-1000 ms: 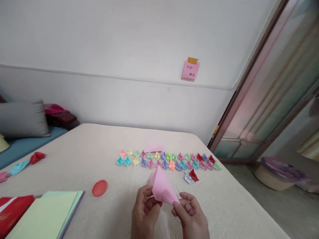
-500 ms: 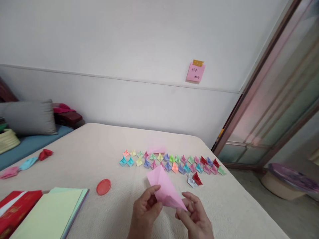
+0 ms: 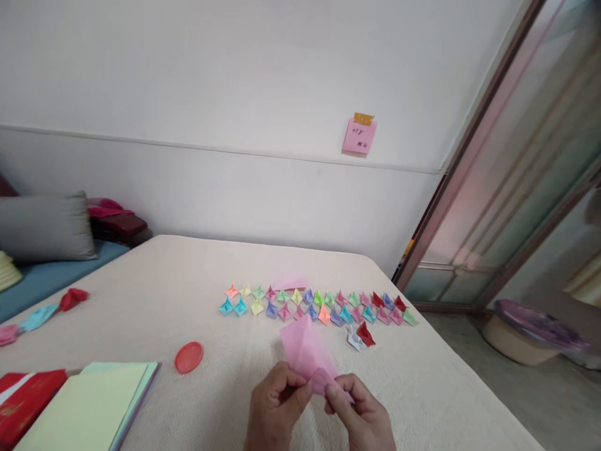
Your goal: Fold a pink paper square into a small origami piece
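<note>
Pink paper: a folded sheet, thin enough that doubled layers look deeper in colour; its far end rises to a blunt peak, a crease runs down from it, and a small flap lies over the near end.
Its place: held up over the near part of the cream-covered table, between the table's left and right edges, nearer to the person than the rows of boats.
Left hand: thumb and forefinger closed together, pinching the paper's near left side; the other fingers are curled and partly hidden.
Right hand: thumb on top of the flap, forefinger bent behind it, closed on the near right side; a pink tip pokes out past the thumb.
Boat rows: two lines of small folded paper pieces in many colours, stretching towards the right edge.
Loose pair: a white boat and a dark red boat, side by side, nearer than the rows.
Left part of table: a red disc, a paper stack beside a red packet.
Left edge: a red folded piece near the rim.
</note>
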`<control>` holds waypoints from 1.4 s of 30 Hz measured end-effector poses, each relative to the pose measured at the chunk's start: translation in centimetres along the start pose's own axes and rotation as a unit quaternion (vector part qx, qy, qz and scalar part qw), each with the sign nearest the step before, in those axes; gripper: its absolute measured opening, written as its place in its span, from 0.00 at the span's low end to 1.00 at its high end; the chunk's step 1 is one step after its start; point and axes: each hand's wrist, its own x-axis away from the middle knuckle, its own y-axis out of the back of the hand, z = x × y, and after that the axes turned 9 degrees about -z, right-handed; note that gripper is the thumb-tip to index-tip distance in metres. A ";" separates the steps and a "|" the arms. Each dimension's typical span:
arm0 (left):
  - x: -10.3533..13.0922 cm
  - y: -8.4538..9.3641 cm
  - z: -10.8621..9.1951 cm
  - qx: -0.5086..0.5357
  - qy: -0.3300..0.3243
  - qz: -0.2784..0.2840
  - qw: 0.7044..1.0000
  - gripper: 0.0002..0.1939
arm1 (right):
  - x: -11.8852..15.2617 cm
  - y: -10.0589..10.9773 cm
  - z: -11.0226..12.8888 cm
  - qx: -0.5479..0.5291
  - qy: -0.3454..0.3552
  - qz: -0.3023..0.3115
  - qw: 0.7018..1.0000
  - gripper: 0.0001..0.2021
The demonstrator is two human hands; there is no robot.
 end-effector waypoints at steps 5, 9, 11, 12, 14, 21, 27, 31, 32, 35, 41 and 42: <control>0.4 -0.4 0.9 -0.053 0.002 -0.022 0.998 0.13 | 0.1 -0.3 -0.4 0.029 0.004 -0.029 0.999 0.17; 0.7 -0.7 1.8 -0.068 0.009 -0.048 0.997 0.13 | 0.2 -0.6 -1.0 0.054 0.018 -0.047 0.997 0.17; 0.8 -0.9 2.1 -0.063 0.014 -0.059 0.996 0.13 | 0.2 -0.7 -1.2 0.062 0.023 -0.051 0.996 0.18; 0.8 -0.9 2.1 -0.062 0.016 -0.064 0.996 0.13 | 0.2 -0.7 -1.3 0.066 0.024 -0.054 0.996 0.18; 0.8 -1.0 2.1 -0.064 0.021 -0.077 0.995 0.13 | 0.2 -0.8 -1.3 0.069 0.026 -0.059 0.996 0.17; 0.7 -1.1 1.6 -0.053 0.055 -0.092 0.993 0.12 | 0.3 -0.9 -1.3 0.072 0.025 -0.069 0.995 0.18; 0.7 -1.1 2.2 -0.059 0.059 -0.089 0.993 0.12 | 0.3 -0.9 -1.2 0.083 0.027 -0.074 0.993 0.17; 0.8 -1.1 2.7 -0.053 0.058 -0.092 0.993 0.11 | 0.3 -0.9 -1.3 0.085 0.023 -0.072 0.994 0.17; 0.8 -1.1 2.8 -0.052 0.058 -0.092 0.993 0.11 | 0.3 -0.9 -1.3 0.084 0.022 -0.073 0.994 0.16; 0.8 -1.2 2.8 -0.046 0.065 -0.093 0.993 0.11 | 0.3 -0.9 -1.2 0.076 0.020 -0.075 0.994 0.16; 0.8 -1.7 2.3 0.120 0.111 -0.126 0.979 0.10 | 0.4 -1.2 -0.8 0.001 -0.006 -0.085 0.996 0.16; 0.8 -1.8 2.1 0.144 0.118 -0.132 0.974 0.12 | 0.4 -1.3 -0.7 -0.008 -0.011 -0.089 0.996 0.16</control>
